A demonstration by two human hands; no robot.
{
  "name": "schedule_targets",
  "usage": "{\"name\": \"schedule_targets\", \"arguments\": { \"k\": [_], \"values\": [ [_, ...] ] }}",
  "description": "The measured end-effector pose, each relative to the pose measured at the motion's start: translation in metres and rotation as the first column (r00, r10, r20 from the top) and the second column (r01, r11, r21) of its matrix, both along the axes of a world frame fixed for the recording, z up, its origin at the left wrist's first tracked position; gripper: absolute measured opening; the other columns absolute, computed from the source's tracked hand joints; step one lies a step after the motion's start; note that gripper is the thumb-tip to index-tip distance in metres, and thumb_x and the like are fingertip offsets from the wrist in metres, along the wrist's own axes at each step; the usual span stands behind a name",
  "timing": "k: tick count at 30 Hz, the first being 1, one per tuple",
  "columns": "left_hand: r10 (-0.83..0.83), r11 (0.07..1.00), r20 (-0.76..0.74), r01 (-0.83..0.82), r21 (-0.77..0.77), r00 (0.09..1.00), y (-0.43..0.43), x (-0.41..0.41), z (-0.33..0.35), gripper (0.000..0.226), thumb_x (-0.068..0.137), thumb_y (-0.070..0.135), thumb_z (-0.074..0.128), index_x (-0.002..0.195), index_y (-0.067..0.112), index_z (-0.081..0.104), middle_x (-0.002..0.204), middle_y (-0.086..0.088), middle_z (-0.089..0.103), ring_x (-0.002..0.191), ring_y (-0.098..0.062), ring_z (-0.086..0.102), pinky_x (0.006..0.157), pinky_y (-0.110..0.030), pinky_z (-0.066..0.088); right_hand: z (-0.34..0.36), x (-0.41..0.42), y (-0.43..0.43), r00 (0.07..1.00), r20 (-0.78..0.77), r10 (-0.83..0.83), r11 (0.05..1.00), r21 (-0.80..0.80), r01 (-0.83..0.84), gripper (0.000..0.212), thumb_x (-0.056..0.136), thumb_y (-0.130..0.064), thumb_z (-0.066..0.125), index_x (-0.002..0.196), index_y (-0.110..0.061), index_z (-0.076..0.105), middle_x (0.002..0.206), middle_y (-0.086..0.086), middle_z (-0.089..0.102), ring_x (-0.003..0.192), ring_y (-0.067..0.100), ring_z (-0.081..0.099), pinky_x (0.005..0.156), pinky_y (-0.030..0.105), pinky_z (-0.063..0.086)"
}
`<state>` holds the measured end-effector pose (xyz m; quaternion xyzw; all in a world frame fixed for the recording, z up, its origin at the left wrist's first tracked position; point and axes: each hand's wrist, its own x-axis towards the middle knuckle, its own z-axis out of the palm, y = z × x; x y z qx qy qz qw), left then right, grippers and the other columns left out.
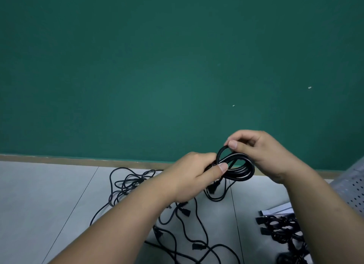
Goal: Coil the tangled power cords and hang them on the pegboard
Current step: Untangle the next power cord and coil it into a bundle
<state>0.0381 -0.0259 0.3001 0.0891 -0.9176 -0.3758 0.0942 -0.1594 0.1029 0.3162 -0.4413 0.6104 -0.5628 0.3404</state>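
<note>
- Left hand point(194, 175) is gripping the coil point(239, 168), thumb pressing the loops so they stay stacked.
- Right hand point(256, 151) is pinching the top loop, feeding it round.
- Tangle point(134, 183) is lying below the fingers; pegboard point(354, 187) is right of them.

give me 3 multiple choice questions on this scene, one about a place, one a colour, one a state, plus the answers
1. Where do the loose cords lie?
A on the floor
B on a chair
C hung on hooks

2. What colour is the wall?
A white
B green
C red

3. What state is the coiled cord in?
A lying untouched
B gripped by both hands
C hung up

Answers:
1 A, they sprawl over the grey tiles.
2 B, green fills the upper part of the view.
3 B, the left hand and the right hand each curl round it.
</note>
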Motion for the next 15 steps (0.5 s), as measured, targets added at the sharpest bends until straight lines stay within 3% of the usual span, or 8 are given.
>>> {"name": "schedule_targets", "arguments": {
  "k": [3, 7, 9, 11, 13, 15],
  "values": [
    [0.048, 0.981, -0.11, -0.026, 0.192, 0.993, 0.003, 0.002, 0.002, 0.043, 0.099, 0.061, 0.046, 0.093, 0.02, 0.059, 0.075, 0.011, 0.048, 0.071, -0.011, 0.047, 0.07, -0.041, 0.045, -0.004, 0.013, -0.01, 0.926, 0.372, -0.065, 0.998, 0.023, 0.061, 0.019, 0.093, -0.031, 0.07, 0.08, -0.017, 0.073, 0.076, 0.002, 0.065, 0.064, 0.014, 0.057, 0.059, 0.026, 0.052],
    [0.136, 0.949, -0.159, -0.083, 0.303, 0.978, 0.003, 0.003, 0.002, 0.029, 0.099, 0.052, 0.056, 0.109, 0.027, 0.067, 0.092, 0.017, 0.068, 0.087, -0.006, 0.063, 0.086, -0.036, 0.054, -0.024, 0.033, -0.03, 0.898, 0.428, -0.105, 0.993, 0.09, 0.073, 0.021, 0.102, -0.027, 0.068, 0.085, -0.015, 0.072, 0.085, 0.014, 0.066, 0.073, 0.027, 0.056, 0.07, 0.035, 0.053],
    [0.207, 0.906, -0.123, -0.142, 0.399, 0.971, -0.003, 0.001, -0.005, 0.028, 0.099, 0.041, 0.066, 0.117, 0.02, 0.06, 0.102, 0.008, 0.077, 0.098, -0.007, 0.072, 0.094, -0.038, 0.056, -0.035, 0.046, -0.04, 0.929, 0.306, -0.209, 0.975, 0.135, 0.175, 0.017, 0.103, -0.014, 0.061, 0.094, -0.009, 0.074, 0.08, 0.017, 0.06, 0.067, 0.024, 0.047, 0.061, 0.032, 0.046],
    [0.286, 0.906, -0.046, -0.254, 0.339, 0.957, -0.01, 0.002, -0.011, 0.033, 0.099, 0.038, 0.071, 0.114, 0.02, 0.047, 0.1, 0.009, 0.071, 0.092, 0.0, 0.066, 0.088, -0.031, 0.05, -0.047, 0.056, -0.045, 0.946, 0.137, -0.293, 0.945, 0.193, 0.264, 0.025, 0.102, -0.002, 0.05, 0.091, -0.01, 0.072, 0.064, 0.009, 0.051, 0.055, 0.017, 0.04, 0.051, 0.031, 0.038],
    [0.354, 0.899, 0.018, -0.345, 0.271, 0.935, -0.016, 0.003, -0.016, 0.044, 0.1, 0.042, 0.07, 0.124, 0.025, 0.038, 0.106, 0.012, 0.065, 0.097, -0.003, 0.061, 0.088, -0.026, 0.044, -0.058, 0.059, -0.046, 0.949, -0.126, -0.29, 0.918, 0.245, 0.313, 0.024, 0.103, -0.01, 0.05, 0.086, -0.017, 0.066, 0.057, 0.0, 0.05, 0.053, 0.018, 0.041, 0.056, 0.035, 0.037],
    [0.414, 0.874, 0.054, -0.413, 0.257, 0.909, -0.025, 0.005, -0.019, 0.055, 0.102, 0.043, 0.065, 0.141, 0.027, 0.03, 0.115, 0.014, 0.064, 0.11, -0.007, 0.06, 0.096, -0.027, 0.041, -0.06, 0.062, -0.044, 0.917, -0.363, -0.167, 0.915, 0.289, 0.281, 0.018, 0.107, -0.029, 0.056, 0.093, -0.024, 0.067, 0.059, -0.007, 0.053, 0.054, 0.016, 0.045, 0.058, 0.032, 0.039]
  ]
}}
